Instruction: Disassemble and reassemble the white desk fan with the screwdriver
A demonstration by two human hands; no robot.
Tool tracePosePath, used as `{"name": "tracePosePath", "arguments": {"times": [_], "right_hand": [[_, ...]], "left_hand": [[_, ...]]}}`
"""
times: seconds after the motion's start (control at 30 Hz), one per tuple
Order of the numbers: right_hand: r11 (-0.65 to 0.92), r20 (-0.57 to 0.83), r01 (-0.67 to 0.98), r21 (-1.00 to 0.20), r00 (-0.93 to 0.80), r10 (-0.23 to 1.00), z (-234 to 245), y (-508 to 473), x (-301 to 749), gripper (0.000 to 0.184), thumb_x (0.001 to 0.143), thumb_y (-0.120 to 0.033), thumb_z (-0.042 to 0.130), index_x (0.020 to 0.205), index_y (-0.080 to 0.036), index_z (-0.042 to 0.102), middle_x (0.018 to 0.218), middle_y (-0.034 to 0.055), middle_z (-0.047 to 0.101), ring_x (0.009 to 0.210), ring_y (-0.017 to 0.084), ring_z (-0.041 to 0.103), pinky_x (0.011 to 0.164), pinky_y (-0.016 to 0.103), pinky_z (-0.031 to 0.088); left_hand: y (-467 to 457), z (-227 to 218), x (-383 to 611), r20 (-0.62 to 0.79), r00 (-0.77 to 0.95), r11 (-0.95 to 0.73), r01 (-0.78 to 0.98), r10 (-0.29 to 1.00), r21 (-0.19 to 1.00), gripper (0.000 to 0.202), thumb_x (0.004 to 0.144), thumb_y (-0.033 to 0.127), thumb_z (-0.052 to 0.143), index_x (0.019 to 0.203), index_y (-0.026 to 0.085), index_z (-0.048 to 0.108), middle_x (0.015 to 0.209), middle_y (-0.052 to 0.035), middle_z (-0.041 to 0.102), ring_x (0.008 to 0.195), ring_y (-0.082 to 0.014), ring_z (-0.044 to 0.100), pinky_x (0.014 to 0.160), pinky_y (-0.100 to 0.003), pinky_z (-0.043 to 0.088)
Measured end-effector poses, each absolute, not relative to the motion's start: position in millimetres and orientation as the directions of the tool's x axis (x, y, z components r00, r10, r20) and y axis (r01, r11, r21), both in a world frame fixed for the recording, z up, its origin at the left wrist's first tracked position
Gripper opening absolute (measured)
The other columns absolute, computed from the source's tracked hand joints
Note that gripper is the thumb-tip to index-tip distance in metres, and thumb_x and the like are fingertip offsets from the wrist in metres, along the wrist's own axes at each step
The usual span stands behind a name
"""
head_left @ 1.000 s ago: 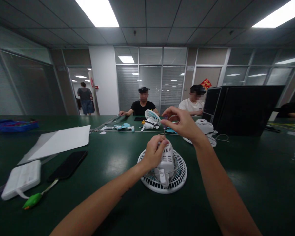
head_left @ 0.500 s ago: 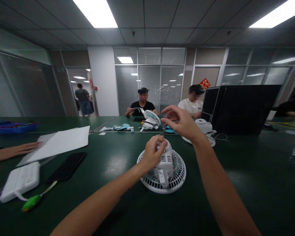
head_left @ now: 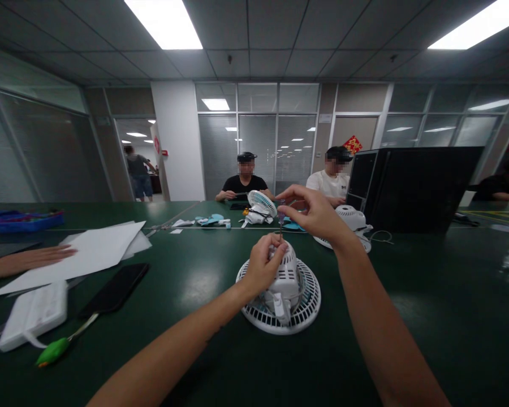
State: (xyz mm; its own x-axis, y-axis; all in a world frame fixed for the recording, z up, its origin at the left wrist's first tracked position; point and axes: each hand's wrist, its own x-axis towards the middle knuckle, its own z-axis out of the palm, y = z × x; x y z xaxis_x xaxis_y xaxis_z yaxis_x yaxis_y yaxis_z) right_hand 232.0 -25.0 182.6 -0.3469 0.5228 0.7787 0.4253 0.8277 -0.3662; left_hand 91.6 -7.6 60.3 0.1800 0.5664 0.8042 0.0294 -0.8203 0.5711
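A white fan (head_left: 289,273) lies face down on the green table, its round grille beneath and the vented motor housing on top. My right hand (head_left: 311,212) pinches the purplish handle of a small screwdriver (head_left: 281,216) between thumb and fingertips. The screwdriver stands upright over the housing, shaft downward. My left hand (head_left: 265,261) rests against the housing top, thumb and fingers closed about the lower end of the shaft. Those fingers hide the tip and whatever it touches. A white plug (head_left: 281,307) and cord lie bundled against the fan's back.
Another person's hand (head_left: 34,261) lies on white paper (head_left: 93,249) at left. Nearby are a black phone (head_left: 114,289) and a white box (head_left: 34,314). Across the table, two people sit near other fans (head_left: 261,208). A black computer case (head_left: 424,189) stands at right.
My right fingers have closed in on the screwdriver handle; my left hand stays put. At left the paper has slid toward the other person. Across the table, a person's hands have lowered.
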Motion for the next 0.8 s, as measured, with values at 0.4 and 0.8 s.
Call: {"name": "tracePosePath", "arguments": {"times": [0.4,0.8], "right_hand": [[0.824,0.785,0.446,-0.35,-0.339,0.518,182.7,-26.7,231.7,0.016,0.085,-0.027,0.058,0.093,-0.017,0.067,0.091,0.0063,0.071,0.08,0.016,0.065,0.07,0.03,0.054],[0.779,0.798,0.536,-0.324,-0.288,0.53,186.9,-33.0,234.6,0.018,0.082,-0.033,0.065,0.082,-0.015,0.069,0.077,0.0051,0.071,0.067,0.016,0.065,0.059,0.027,0.05]], "left_hand": [[-4.8,58.3,92.4,0.816,0.171,-0.832,0.038,0.552,0.554,0.021,0.09,0.026,0.052,0.071,0.021,0.045,0.078,-0.0025,0.057,0.081,-0.0185,0.057,0.088,-0.036,0.047],[-5.4,58.6,90.8,0.817,0.173,-0.833,0.038,0.549,0.552,0.021,0.088,0.024,0.054,0.069,0.021,0.044,0.078,-0.0028,0.059,0.083,-0.0183,0.057,0.09,-0.036,0.047]]}}
